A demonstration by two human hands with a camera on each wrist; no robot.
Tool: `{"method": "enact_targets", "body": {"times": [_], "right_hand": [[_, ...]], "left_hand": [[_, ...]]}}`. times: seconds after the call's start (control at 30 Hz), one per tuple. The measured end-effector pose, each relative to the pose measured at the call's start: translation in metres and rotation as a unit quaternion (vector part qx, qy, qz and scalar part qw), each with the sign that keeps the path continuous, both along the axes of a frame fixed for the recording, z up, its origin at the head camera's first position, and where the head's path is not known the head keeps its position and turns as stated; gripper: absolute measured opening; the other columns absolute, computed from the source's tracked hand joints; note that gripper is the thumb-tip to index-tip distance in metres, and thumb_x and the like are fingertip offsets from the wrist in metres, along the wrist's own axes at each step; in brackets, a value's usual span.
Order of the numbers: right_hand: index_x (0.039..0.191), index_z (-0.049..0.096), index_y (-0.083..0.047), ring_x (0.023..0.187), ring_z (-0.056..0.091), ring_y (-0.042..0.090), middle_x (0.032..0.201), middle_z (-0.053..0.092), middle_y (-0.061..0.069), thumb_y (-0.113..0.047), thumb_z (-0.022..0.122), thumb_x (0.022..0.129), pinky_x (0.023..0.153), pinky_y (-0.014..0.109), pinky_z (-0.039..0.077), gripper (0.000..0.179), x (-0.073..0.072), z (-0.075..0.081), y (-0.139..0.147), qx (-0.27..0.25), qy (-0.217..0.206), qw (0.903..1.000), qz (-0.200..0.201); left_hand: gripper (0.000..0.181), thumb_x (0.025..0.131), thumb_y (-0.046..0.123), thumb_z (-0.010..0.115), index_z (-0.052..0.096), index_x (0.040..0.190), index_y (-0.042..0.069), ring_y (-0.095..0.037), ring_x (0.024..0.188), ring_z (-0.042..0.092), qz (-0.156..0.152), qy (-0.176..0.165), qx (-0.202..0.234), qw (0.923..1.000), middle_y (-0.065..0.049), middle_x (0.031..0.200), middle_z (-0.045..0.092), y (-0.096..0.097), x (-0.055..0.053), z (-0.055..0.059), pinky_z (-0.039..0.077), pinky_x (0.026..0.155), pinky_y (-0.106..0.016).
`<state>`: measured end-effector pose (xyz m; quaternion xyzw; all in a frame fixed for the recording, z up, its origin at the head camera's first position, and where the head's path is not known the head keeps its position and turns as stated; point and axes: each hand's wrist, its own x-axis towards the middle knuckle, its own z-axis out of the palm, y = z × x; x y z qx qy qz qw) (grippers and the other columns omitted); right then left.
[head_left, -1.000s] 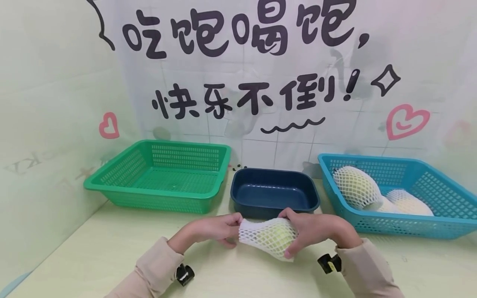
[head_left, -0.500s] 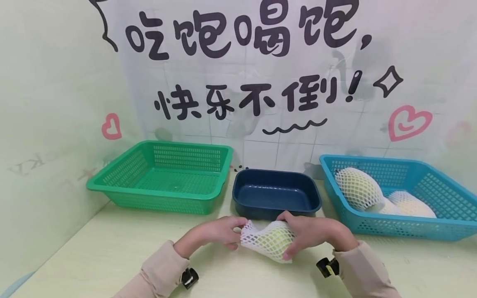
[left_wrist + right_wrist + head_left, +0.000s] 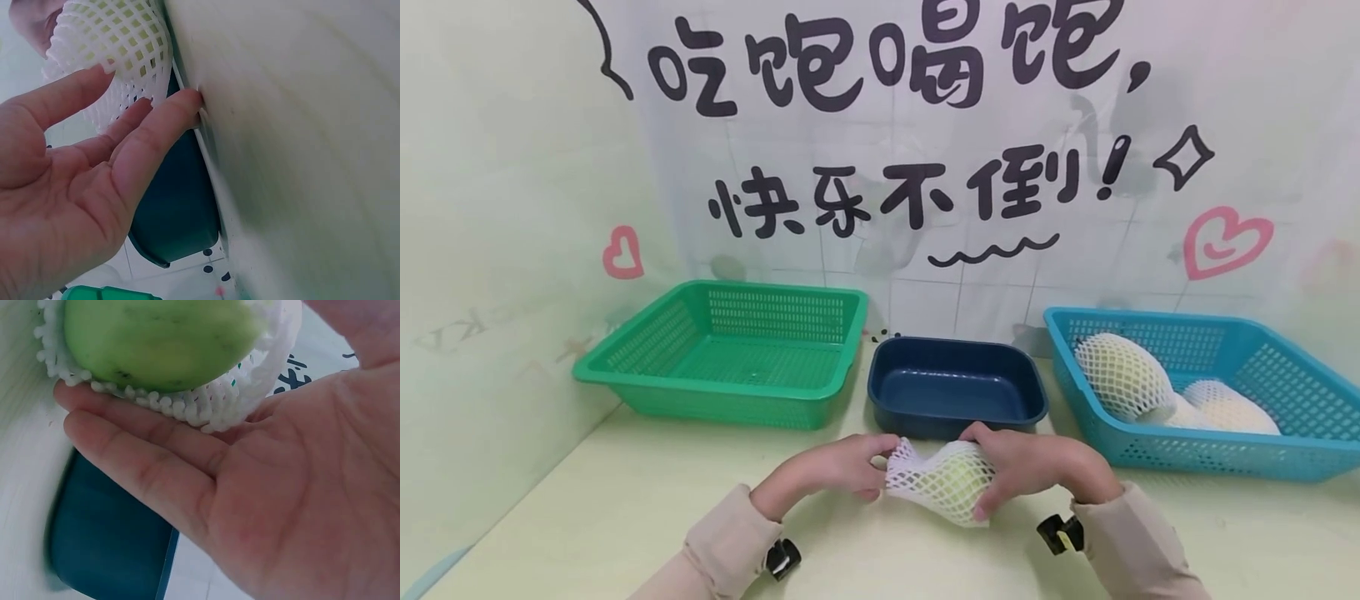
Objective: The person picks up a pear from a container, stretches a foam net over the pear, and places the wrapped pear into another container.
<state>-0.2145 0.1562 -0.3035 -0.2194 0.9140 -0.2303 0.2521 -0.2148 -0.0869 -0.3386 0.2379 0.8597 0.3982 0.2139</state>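
A green mango in a white foam net sleeve lies low over the table, in front of the navy tray. My right hand holds its right end, thumb on the near side and fingers behind. In the right wrist view the mango's green skin with dark specks shows through the sleeve's open end. My left hand is at the sleeve's loose left end and pinches the mesh between thumb and finger. In the left wrist view its thumb touches the mesh, while another fingertip is near the tabletop.
The navy tray stands just behind the hands. A green basket sits at back left. At back right, a blue basket holds several fruits in foam nets. A printed sheet covers the wall behind.
My left hand has shifted slightly right, and the sleeve's loose end now bends upward with a dip before the mango. My right hand keeps its hold, almost still.
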Motion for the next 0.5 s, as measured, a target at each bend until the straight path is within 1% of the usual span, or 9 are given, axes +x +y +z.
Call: {"method": "enact_targets", "body": {"times": [0.1,0.17,0.23,0.3,0.4,0.5], "right_hand": [[0.126,0.036,-0.009,0.101,0.046,0.018,0.113,0.051,0.006,-0.023,0.082,0.069,0.093,0.04,0.038,0.075,-0.0008,0.0014,-0.0002,0.007,0.004,1.0,0.002],[0.127,0.035,-0.008,0.101,0.047,0.018,0.113,0.052,0.006,-0.022,0.082,0.07,0.093,0.04,0.038,0.076,-0.0009,0.0022,-0.0002,0.012,0.01,0.9999,0.006],[0.128,0.035,-0.007,0.1,0.047,0.018,0.113,0.053,0.006,-0.022,0.082,0.07,0.092,0.041,0.039,0.075,-0.0004,0.0028,-0.0001,0.015,0.016,0.9997,0.007],[0.127,0.036,-0.007,0.1,0.048,0.018,0.113,0.053,0.006,-0.021,0.081,0.07,0.091,0.041,0.039,0.074,0.0001,0.003,0.0005,0.017,0.02,0.9996,0.006],[0.126,0.037,-0.008,0.1,0.048,0.018,0.114,0.053,0.006,-0.02,0.081,0.071,0.09,0.041,0.04,0.072,0.0006,0.0026,0.0022,0.017,0.024,0.9996,0.004],[0.122,0.038,-0.008,0.101,0.048,0.018,0.114,0.052,0.007,-0.019,0.08,0.072,0.091,0.041,0.039,0.067,0.0017,0.0025,0.0041,0.011,0.024,0.9996,0.003]], "left_hand": [[0.02,0.084,0.0,0.056,0.055,0.101,0.011,-0.013,0.057,0.049,-0.002,0.003,-0.001,1.0,-0.01,0.107,0.059,0.0001,-0.0014,0.0005,0.041,0.054,-0.024],[0.02,0.085,0.001,0.057,0.057,0.102,0.011,-0.013,0.056,0.05,-0.002,-0.001,0.002,1.0,-0.009,0.107,0.06,-0.0002,-0.0015,0.0004,0.041,0.054,-0.024],[0.021,0.084,0.0,0.056,0.059,0.103,0.01,-0.012,0.055,0.049,-0.004,-0.004,0.005,1.0,-0.008,0.101,0.06,-0.0005,-0.0012,0.0001,0.04,0.053,-0.023],[0.022,0.084,-0.001,0.055,0.061,0.102,0.009,-0.011,0.052,0.046,-0.005,-0.008,0.006,0.9999,-0.004,0.091,0.06,-0.0005,-0.0011,-0.0001,0.039,0.052,-0.023],[0.023,0.083,-0.003,0.053,0.064,0.099,0.009,-0.01,0.049,0.042,-0.007,-0.012,0.005,0.9999,0.0,0.078,0.056,0.0,-0.0012,-0.0002,0.037,0.051,-0.022],[0.019,0.084,-0.002,0.053,0.064,0.095,0.009,-0.009,0.049,0.04,-0.005,-0.014,0.003,0.9999,0.001,0.076,0.055,0.0009,-0.0017,0.0,0.036,0.051,-0.021]]}}
